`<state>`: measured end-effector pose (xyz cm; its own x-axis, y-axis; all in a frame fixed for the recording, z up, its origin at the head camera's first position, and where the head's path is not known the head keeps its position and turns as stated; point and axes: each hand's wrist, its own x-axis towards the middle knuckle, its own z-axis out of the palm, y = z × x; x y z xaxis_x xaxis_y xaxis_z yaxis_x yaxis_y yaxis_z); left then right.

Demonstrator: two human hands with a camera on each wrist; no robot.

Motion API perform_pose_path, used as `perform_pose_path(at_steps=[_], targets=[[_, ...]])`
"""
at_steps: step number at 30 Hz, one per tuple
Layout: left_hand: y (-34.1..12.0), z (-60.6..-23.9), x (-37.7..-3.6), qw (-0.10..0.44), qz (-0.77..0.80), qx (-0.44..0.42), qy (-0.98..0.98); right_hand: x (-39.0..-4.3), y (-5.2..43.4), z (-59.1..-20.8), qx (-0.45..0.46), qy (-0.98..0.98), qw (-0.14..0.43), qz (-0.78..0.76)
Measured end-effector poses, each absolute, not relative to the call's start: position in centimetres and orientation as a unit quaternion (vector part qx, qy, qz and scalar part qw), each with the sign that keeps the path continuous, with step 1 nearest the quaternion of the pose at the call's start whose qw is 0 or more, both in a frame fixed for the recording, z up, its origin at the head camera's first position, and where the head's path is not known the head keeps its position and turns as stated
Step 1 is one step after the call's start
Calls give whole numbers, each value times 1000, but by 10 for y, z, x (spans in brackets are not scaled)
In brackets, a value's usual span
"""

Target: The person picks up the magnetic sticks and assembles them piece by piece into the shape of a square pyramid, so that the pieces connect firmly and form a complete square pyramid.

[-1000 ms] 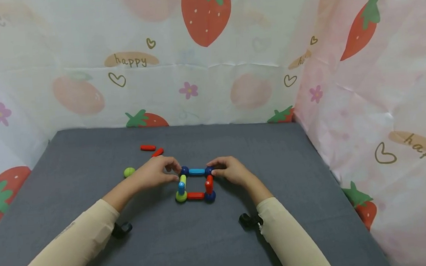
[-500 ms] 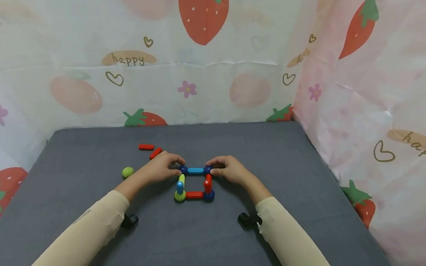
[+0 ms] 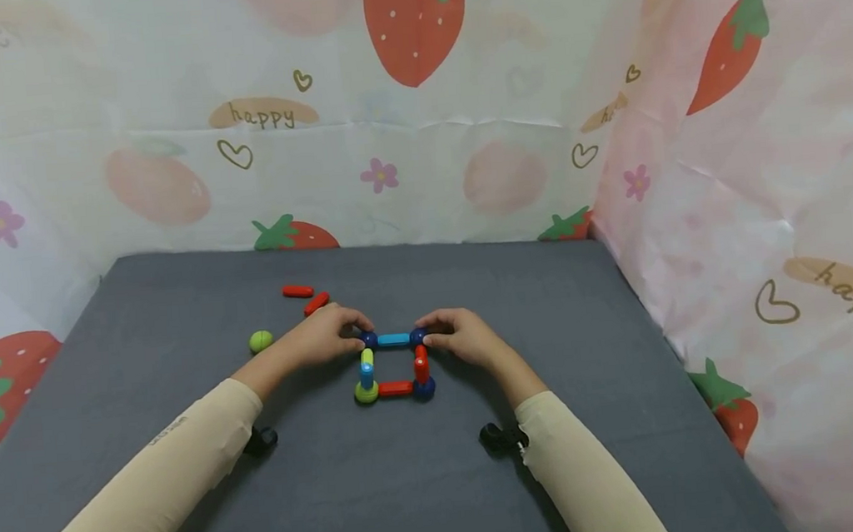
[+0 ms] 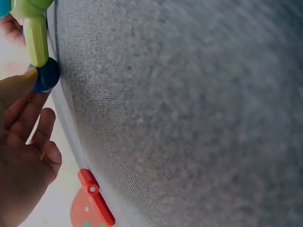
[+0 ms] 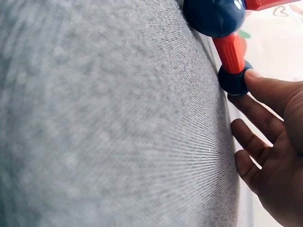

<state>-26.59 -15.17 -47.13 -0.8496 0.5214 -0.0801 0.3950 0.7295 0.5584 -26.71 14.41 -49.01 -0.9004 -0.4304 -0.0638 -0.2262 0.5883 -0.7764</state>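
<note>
lying flat at the middle of the head view, on the grey mat [image 3: 443, 482]: a small square frame [image 3: 393, 365] of rods and balls. closed on all four sides, by the look of it: light blue rod [image 3: 394, 340] along the top between two dark blue balls, red rod [image 3: 394, 389] along the bottom between a green ball [image 3: 365, 393] and a dark blue ball [image 3: 424, 388], a yellow-green and blue rod on the left side, a red rod on the right side. judged as a finished flat square, with nothing raised above it.

pinching the upper left dark blue ball [image 4: 46, 75] between thumb and fingertips: left hand [image 3: 321, 338], fingers curled, the rest loosely bent. touching the upper right dark blue ball [image 5: 233, 81] with the thumb tip: right hand [image 3: 466, 338], the other fingers loosely curled behind it; cannot tell for sure whether pinching or only steadying.

unused, to the upper left of the frame: two loose red rods [image 3: 306, 297] and one loose green ball [image 3: 260, 341], well apart from the square.

readable on the strawberry-print backdrop: "happy" [image 3: 262, 113] at upper left of the frame, again at right, partly seen. faint lettering on the left sleeve [image 3: 169, 431], too small to read. no brand to be made out on the pieces.
</note>
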Motion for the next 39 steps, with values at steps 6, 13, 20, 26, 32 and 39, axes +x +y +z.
perform_pose_path(at_steps=[6, 13, 20, 26, 32, 39], targets=[[-154, -470, -257, 114, 270, 243, 925, -260, 145, -485, -188, 890, 108, -401], [-155, -472, -246, 106, 274, 226, 929, -243, 154, -476, -188, 898, 133, -375], [-155, -474, -231, 92, 283, 192, 935, -225, 166, -473, -205, 881, 189, -382], [-152, -472, -225, 92, 291, 155, 940, -217, 162, -470, -202, 877, 190, -392], [-150, -471, -221, 99, 312, 133, 936, -214, 156, -473, -179, 896, 161, -373], [-147, -472, -211, 109, 323, 134, 931, -218, 152, -476, -171, 897, 144, -382]])
